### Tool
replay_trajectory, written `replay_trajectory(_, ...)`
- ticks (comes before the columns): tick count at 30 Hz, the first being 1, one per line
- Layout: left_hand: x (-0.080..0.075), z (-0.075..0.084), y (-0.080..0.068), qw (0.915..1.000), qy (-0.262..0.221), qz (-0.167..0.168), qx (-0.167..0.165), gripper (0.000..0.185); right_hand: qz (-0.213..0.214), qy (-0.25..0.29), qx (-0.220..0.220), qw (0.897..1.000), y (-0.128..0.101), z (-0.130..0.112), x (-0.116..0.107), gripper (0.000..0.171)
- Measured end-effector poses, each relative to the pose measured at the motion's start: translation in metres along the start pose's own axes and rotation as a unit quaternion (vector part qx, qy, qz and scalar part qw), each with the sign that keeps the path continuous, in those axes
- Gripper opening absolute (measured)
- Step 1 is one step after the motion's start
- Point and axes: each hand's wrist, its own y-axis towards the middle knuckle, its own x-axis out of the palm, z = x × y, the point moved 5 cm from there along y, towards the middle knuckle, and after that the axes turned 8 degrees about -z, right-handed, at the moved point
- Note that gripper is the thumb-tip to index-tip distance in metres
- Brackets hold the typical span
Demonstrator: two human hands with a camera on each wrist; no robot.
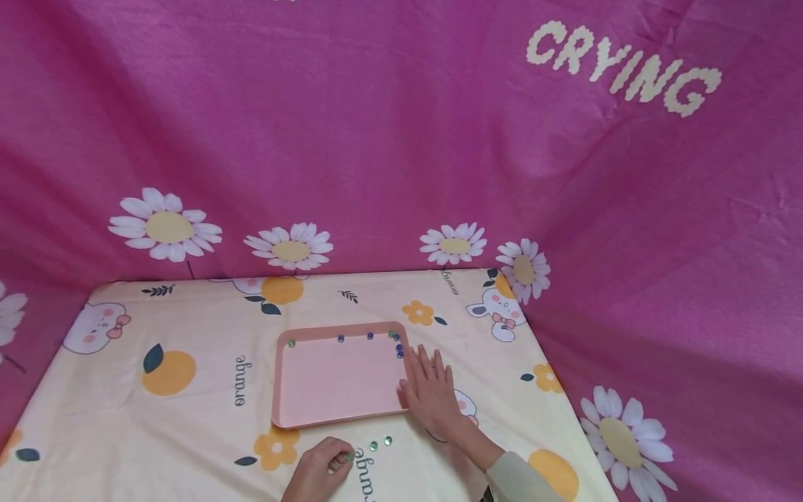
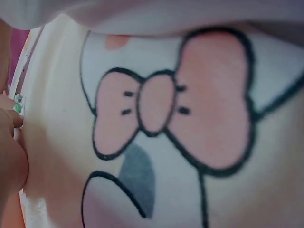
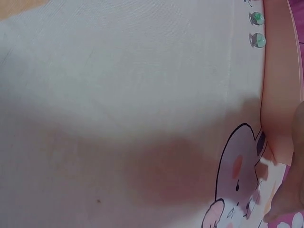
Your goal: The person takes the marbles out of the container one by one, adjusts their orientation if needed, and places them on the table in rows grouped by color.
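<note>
1. Green beads (image 1: 380,443) lie on the tablecloth (image 1: 188,418), just off the pink tray's (image 1: 341,380) near edge, at five o'clock from its middle.
2. The left hand (image 1: 320,470) curls its fingers, pinching one green bead beside them.
3. The right hand (image 1: 431,390) lies flat, fingers straight, against the tray's three o'clock rim.
4. Blue and green beads (image 1: 398,345) line the tray's far edge.

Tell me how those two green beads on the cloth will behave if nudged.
The two green beads look round and glossy, so they would probably roll and slip from a pinch. Small, likely light. The cloth lies flat, with no rim to stop them, unlike the tray.
</note>
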Motion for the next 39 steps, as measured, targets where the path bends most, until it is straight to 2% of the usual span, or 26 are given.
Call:
replay_trajectory(5, 0.002, 0.001, -0.001, 0.9995, 0.023, 0.015, 0.018, 0.020, -0.002, 0.007, 0.006, 1.000, 0.001, 0.000, -0.001, 0.067)
replay_trajectory(14, 0.002, 0.001, -0.001, 0.9994, 0.011, 0.010, 0.030, 0.020, -0.004, 0.009, 0.011, 1.000, 0.000, 0.000, 0.000, 0.067)
replay_trajectory(17, 0.002, 0.002, -0.001, 0.9996, 0.011, 0.004, 0.024, 0.021, -0.004, 0.010, 0.010, 1.000, 0.000, 0.001, 0.000, 0.067)
replay_trajectory(20, 0.000, 0.006, -0.001, 1.0000, 0.004, -0.003, 0.004, 0.021, -0.007, 0.014, 0.009, 1.000, 0.000, 0.001, 0.000, 0.067)
replay_trajectory(23, -0.007, 0.012, 0.001, 0.9998, -0.016, 0.005, -0.013, 0.020, -0.009, 0.024, 0.008, 1.000, -0.001, 0.000, 0.000, 0.067)
replay_trajectory(27, -0.025, 0.024, 0.014, 0.9982, -0.045, 0.039, -0.003, 0.018, -0.004, 0.031, 0.007, 1.000, -0.002, 0.000, 0.001, 0.066)
replay_trajectory(33, -0.046, 0.036, 0.050, 0.9933, -0.086, 0.072, 0.028, 0.025, -0.006, 0.026, 0.004, 1.000, -0.001, -0.001, 0.003, 0.067)
replay_trajectory(36, -0.047, 0.038, 0.069, 0.9922, -0.096, 0.073, 0.033, 0.029, -0.003, 0.015, 0.005, 1.000, -0.001, -0.001, 0.001, 0.067)
replay_trajectory(39, -0.042, 0.038, 0.089, 0.9931, -0.091, 0.067, 0.031, 0.030, 0.002, -0.002, 0.008, 1.000, -0.001, -0.001, -0.001, 0.067)
